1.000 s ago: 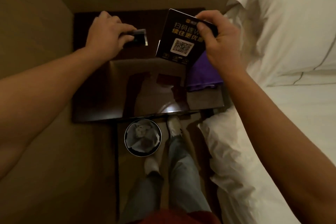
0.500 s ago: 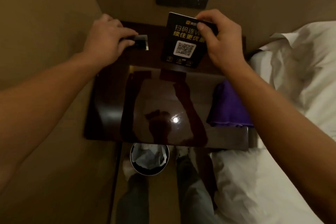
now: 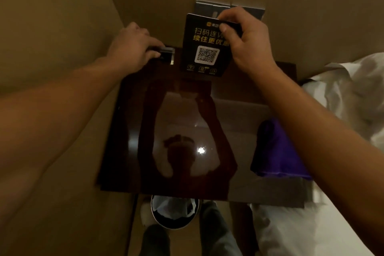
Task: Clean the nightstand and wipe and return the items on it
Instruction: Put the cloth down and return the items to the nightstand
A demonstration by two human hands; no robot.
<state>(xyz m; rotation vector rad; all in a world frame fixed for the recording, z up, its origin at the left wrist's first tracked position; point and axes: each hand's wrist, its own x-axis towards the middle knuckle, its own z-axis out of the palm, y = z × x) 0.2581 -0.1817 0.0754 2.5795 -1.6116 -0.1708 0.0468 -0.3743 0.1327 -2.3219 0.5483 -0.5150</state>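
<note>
The right hand [image 3: 247, 41] pinches the black QR sign [image 3: 204, 45] above the nightstand surface [image 3: 187, 131]. The left hand [image 3: 133, 48] grips a small shiny holder [image 3: 167, 56] just left of the sign. A purple cloth [image 3: 274, 151] lies near the sign.

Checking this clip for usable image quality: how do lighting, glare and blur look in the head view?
Head view: dim, warm light overall; the glossy nightstand mirrors the person's silhouette and shows one bright glare spot; the QR sign in the right hand stays legible; the small dark item under the left hand is too dark to identify; the frame's edges smear, blurring the bedding; wide-angle bending stretches the forearms.
</note>
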